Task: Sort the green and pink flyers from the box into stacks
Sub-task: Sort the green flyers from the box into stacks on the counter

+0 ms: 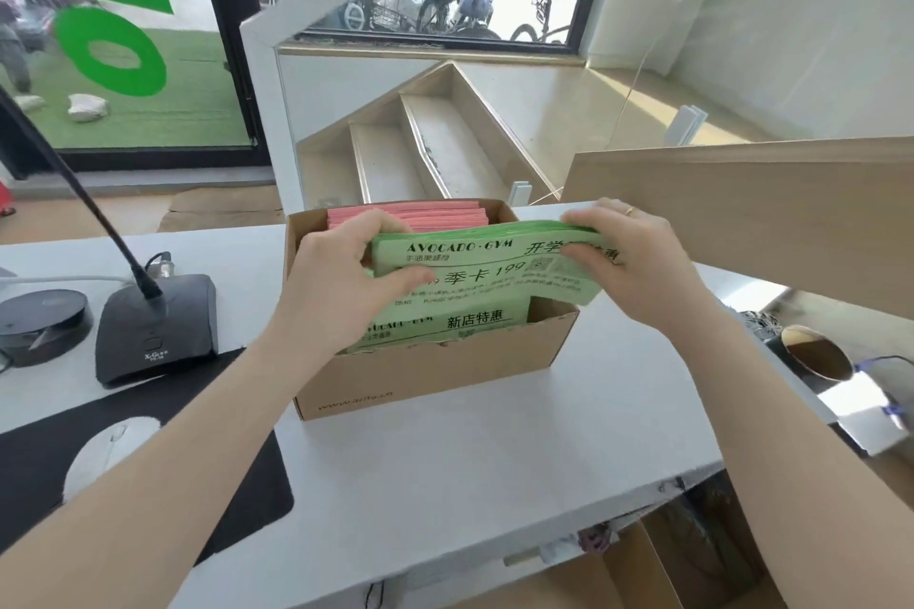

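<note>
An open cardboard box (425, 381) stands on the white desk (470, 460). A bundle of green flyers (484, 272) with black print is tilted half out of the box, its right end over the box's right wall. My left hand (341, 277) grips the bundle's left end, and my right hand (628, 252) grips its upper right end. More green flyers (445, 326) lie lower in the box near its front. A stack of pink flyers (420, 215) sits at the back of the box, partly hidden by my left hand.
Left of the box stand a black gooseneck microphone base (153, 326), a round black device (44, 326), and a white mouse (109, 455) on a black mat (163, 470). A wooden panel (766, 203) rises at the right. A cup of dark liquid (816, 356) sits beyond the desk's right edge.
</note>
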`<state>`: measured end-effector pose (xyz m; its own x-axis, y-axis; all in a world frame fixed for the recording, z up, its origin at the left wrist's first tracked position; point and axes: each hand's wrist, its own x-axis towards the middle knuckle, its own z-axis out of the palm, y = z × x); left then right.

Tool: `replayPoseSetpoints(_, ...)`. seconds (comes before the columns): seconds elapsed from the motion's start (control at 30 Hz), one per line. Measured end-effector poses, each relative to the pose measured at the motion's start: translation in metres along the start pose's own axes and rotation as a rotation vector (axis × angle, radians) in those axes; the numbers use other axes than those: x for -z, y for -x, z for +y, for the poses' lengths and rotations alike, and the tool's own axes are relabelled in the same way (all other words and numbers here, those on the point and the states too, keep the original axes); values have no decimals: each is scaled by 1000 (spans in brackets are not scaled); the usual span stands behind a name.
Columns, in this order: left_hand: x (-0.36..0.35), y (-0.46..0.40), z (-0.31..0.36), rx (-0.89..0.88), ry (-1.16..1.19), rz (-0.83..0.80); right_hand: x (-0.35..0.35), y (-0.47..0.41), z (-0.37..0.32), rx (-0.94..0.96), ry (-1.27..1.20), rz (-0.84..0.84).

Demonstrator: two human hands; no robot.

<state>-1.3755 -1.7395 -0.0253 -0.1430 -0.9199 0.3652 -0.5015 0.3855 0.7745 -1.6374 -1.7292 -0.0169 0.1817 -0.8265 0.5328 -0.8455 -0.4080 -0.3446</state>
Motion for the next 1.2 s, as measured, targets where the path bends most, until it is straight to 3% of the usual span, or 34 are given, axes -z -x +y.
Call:
replayPoseSetpoints(0.1,-9,24,23,-15,36,79,31,10,-2,-10,-84,14)
replayPoseSetpoints(0.2,-32,58,23,40,75,79,44,40,5,-86,-143,-110)
replayPoseSetpoints(0.37,-84,118,-3,198,64,-10,9,113,30,-136,-11,-304)
replayPoseSetpoints(0.47,-98,137,-11,286,124,-14,-4,134,39,-158,-64,-335)
replayPoseSetpoints(0.57,-104,149,-16,362,215,4,-12,147,41,-260,-256,-315)
replayPoseSetpoints(0.67,-104,150,-21,443,310,-38,-16,158,42,-505,-555,-251)
replayPoseSetpoints(0.83,-105,144,-31,448,536,-110,-32,171,49,-785,-937,-209)
replayPoseSetpoints(1.0,-113,137,-38,410,631,-159,-47,177,44,-749,-991,-203)
replayPoseSetpoints(1.2,-121,126,-32,329,688,-187,-37,166,54,-688,-976,-16)
